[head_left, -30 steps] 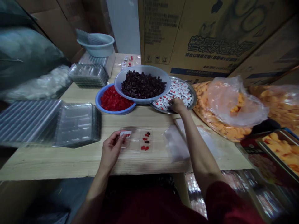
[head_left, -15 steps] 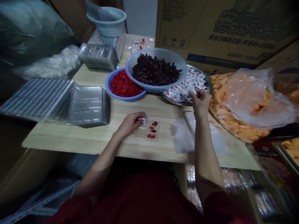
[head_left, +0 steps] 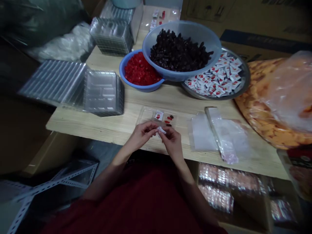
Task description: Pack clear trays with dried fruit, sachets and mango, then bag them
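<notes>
Between my left hand (head_left: 143, 134) and my right hand (head_left: 172, 138) is a small white sachet (head_left: 161, 130), pinched by the fingertips of both. The hands are over the near edge of a clear plastic tray (head_left: 147, 113) and hide part of it. One white sachet with a red print (head_left: 159, 115) lies in the tray's middle. On its right side are red dried pieces (head_left: 167, 122) and dark dried fruits (head_left: 172, 116). Behind stand a blue bowl of red pieces (head_left: 142, 70), a larger bowl of dark fruits (head_left: 179, 52) and a metal dish of sachets (head_left: 219, 78).
Stacked clear trays (head_left: 102, 92) stand at the left, with more trays (head_left: 112, 35) behind. Clear plastic bags (head_left: 207, 130) lie at the right, beside a big bag of orange slices (head_left: 273, 107). A cardboard box (head_left: 243, 19) stands at the back.
My right hand has come from the sachet dish to the tray's near edge, meeting my left hand. One sachet now lies in the tray's middle. The view has shifted.
</notes>
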Demonstrator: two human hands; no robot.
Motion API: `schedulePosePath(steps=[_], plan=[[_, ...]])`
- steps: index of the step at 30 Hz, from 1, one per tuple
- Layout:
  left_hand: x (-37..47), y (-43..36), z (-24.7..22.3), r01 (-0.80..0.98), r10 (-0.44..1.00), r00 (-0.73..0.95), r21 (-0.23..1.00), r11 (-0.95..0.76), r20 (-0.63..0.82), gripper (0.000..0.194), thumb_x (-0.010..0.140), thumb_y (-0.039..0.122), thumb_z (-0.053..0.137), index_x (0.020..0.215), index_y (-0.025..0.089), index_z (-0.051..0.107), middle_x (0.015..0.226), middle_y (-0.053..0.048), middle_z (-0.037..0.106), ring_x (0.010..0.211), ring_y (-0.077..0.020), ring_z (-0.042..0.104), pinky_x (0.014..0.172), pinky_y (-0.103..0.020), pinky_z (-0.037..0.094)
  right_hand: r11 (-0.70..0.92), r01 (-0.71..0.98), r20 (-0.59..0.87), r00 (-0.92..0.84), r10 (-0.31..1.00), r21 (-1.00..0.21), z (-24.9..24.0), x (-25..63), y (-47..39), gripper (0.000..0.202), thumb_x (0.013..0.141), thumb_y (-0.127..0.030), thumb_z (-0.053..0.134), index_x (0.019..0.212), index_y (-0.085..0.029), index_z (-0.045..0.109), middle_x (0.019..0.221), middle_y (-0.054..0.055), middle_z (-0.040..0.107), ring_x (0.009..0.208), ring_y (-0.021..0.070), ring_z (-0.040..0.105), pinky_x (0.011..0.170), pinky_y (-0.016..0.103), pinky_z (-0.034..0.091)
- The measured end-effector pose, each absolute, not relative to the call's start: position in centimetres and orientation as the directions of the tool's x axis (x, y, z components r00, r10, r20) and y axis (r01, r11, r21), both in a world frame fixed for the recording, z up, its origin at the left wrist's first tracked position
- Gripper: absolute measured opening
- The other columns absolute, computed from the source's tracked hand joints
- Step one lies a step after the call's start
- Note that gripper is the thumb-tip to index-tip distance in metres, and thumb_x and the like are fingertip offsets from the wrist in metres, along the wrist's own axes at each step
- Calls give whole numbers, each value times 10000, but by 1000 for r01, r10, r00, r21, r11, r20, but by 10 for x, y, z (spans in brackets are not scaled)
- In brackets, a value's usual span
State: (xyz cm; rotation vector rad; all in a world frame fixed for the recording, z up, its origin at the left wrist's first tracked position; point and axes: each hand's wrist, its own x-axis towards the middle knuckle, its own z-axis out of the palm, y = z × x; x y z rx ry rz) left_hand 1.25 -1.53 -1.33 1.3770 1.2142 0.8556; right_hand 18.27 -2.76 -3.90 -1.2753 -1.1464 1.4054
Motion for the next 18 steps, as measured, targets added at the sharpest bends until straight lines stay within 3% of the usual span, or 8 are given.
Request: schedulePosePath(steps=[3,5,7,9,13,18], plan=[[3,-16,-21,276,991,76,958,83,-108,174,917,319,680,999,171,721,831,-17,714,745,-139,633,690,-256,485,-148,30,-150,-98,984,-989,-44,184,-33,273,875,-387,734,1098,-231,720,951,39,735,758,175,655,606,287,523],[-3,-8,-21,404,998,46,914,27,-50,153,926,281,662,1016,179,731,880,-25,736,804,-155,660,742,-275,501,-24,161,-36,-70,997,-987,-45,191,-35,286,920,-343,694,1187,-241,697,1079,66,730,934,212,677,768,354,570],[-5,2,-19,532,993,117,844,-68,6,155,950,247,618,1032,194,739,973,-39,752,892,-172,680,812,-299,510,135,325,113,-87,990,-936,-46,200,-36,237,965,-292,636,1186,-241,703,1180,86,707,1119,242,635,965,437,539],[-3,12,-17,621,973,226,765,-170,32,191,968,215,573,1063,211,739,1049,-49,749,956,-187,683,862,-322,511,244,431,197,-153,968,-869,-47,207,-38,214,991,-251,585,1160,-238,716,1218,96,691,1209,258,587,1061,487,491],[9,23,-24,712,949,313,650,-265,43,216,981,181,514,1056,192,717,1032,-71,711,950,-212,662,857,-352,514,300,471,217,-224,950,-829,-49,211,-41,237,1010,-214,525,1140,-240,722,1209,100,687,1202,265,576,1052,495,507],[18,17,-35,747,955,220,594,-297,200,151,960,205,564,1062,180,673,1115,-107,603,1069,-245,566,954,-404,488,282,453,204,-214,955,-846,-50,212,-41,269,1000,-200,519,1147,-280,729,1202,91,691,1182,287,587,1037,524,513]])
